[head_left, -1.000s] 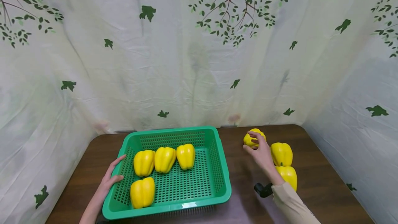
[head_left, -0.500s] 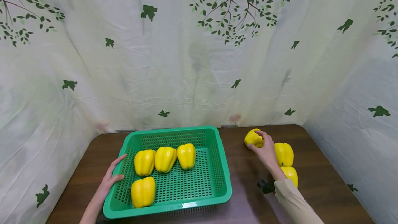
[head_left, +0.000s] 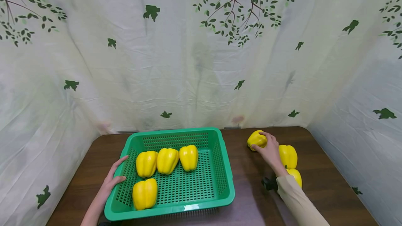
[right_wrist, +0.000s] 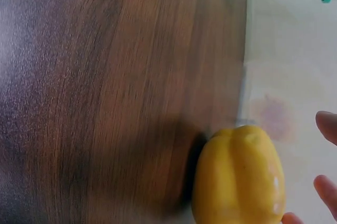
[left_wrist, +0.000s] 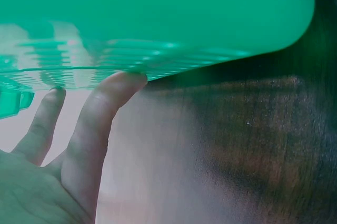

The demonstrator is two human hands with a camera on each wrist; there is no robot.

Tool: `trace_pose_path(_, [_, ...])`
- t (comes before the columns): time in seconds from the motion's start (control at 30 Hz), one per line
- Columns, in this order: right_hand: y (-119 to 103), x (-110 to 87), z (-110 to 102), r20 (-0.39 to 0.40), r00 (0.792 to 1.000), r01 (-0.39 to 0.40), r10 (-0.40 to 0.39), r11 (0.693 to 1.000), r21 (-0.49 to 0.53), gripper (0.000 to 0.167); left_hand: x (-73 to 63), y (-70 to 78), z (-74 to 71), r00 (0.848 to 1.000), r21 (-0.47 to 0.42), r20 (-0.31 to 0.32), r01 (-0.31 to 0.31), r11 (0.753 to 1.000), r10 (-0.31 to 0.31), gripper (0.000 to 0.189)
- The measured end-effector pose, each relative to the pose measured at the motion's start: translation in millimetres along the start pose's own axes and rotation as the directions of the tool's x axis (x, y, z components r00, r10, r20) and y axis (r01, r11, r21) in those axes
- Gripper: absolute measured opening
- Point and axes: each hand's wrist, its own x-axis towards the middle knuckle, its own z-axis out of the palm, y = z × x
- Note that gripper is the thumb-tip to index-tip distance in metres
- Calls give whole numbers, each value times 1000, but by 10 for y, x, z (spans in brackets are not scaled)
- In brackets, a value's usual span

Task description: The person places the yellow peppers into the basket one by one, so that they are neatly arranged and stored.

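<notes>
The right hand (head_left: 271, 152) is clasping a yellow pepper (head_left: 255, 140) near the far edge of the table (head_left: 323, 180), right of the green basket (head_left: 169, 210)! The left hand (head_left: 110, 177) is gripping that basket's left rim.

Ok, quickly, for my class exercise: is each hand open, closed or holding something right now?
Left hand: open, resting against the green basket.
Right hand: open beside a yellow pepper; no firm grip shows.
</notes>
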Motion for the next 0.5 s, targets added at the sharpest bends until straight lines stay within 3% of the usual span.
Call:
trace_pose_path(0.33, [31,21,35,40,998,49,-48,998,-29,59,-7,-9,-9,998,0,9,-57,998,57,58])
trace_pose_path(0.5, [69,41,42,17,999,52,-52,999,1,59,-3,-14,-9,999,-13,13,-38,999,38,58])
